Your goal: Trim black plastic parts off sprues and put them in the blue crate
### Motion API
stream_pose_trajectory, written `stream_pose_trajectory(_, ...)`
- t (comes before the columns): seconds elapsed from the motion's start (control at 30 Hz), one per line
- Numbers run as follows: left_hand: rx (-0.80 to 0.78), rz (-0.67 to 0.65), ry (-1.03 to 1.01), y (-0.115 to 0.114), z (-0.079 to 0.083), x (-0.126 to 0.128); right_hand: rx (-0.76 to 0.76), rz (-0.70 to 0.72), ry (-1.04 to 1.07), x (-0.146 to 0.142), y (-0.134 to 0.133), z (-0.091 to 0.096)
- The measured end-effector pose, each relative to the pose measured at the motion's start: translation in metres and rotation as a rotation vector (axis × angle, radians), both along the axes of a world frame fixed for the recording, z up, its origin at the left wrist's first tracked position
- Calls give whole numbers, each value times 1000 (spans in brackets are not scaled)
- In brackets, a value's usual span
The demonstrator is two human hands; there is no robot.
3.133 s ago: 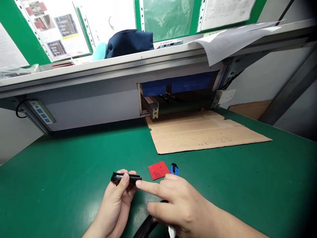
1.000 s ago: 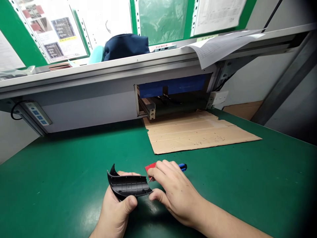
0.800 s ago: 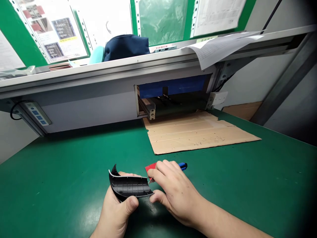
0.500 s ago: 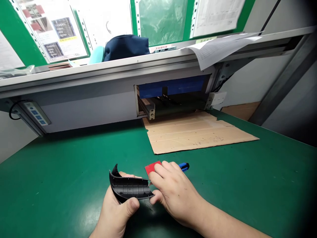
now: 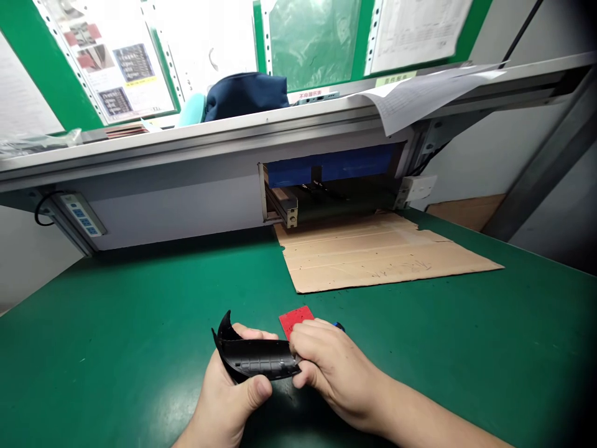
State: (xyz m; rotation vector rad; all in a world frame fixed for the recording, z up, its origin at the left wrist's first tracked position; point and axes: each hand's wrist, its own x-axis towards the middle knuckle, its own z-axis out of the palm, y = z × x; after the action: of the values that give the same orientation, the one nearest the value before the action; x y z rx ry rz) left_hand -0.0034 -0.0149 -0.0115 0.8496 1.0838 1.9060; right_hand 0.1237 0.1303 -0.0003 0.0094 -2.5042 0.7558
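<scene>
My left hand (image 5: 233, 389) is wrapped around a curved black plastic part (image 5: 261, 359), its ribbed hollow inside turned toward me and a pointed lip rising at its left end. My right hand (image 5: 331, 373) is closed at the part's right end, thumb below and fingers above. It grips a utility knife (image 5: 340, 325); only the blue and black handle end shows beyond the knuckles. The blade is mostly hidden by the fingers at the part's edge. Just behind the right fingers lies a red card (image 5: 295, 317) with dark specks on it.
A cardboard sheet (image 5: 373, 261) lies farther back on the green table (image 5: 153, 298), under an open bay (image 5: 336, 193) in the shelf front. A power strip (image 5: 83, 214) is fixed at left. Above, the shelf holds a dark blue pouch (image 5: 247, 98) and papers (image 5: 415, 99).
My right hand has turned and shifted at the part's right end, so less of the knife's handle shows. The black part has tilted slightly. The whole view has shifted a little.
</scene>
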Motion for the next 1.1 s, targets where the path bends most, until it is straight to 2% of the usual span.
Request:
stream_pose_trajectory(0.1, 49, -22, -125, 2, 5, 8, -147, -35, 80, 0, -6, 3)
stream_pose_trajectory(0.17, 56, -4, -174, 3, 7, 12, -178, -57, 95, 1, -10, 3)
stream_pose_trajectory(0.27, 43, 19, -201, 3, 7, 15, -165, -99, 102, 1, -15, 1)
stream_pose_trajectory(0.53, 46, -42, -176, 1, 4, 10, -125, -113, 120, -3, -19, -3)
stream_pose_trajectory(0.6, 47, -35, -152, 1, 4, 9, -126, -67, 107, -3, -16, -2)
stream_pose_trajectory(0.73, 71, -26, -125, 2, 4, 8, -174, 138, 56, -3, -5, 0)
stream_pose_trajectory(0.83, 77, 4, -90, 3, 4, 8, -170, 68, 159, -1, 2, -1)
stream_pose_trajectory(0.93, 53, 40, -54, 2, 3, 5, -89, 3, 272, 2, 5, 0)
stream_pose_trajectory(1.03, 42, 55, -23, 2, 0, 2, 29, 54, 261, 4, 4, 4)
stream_pose_trajectory(1.1, 39, 58, 11, 2, -1, 0, -39, 104, 214, 5, 3, 8)
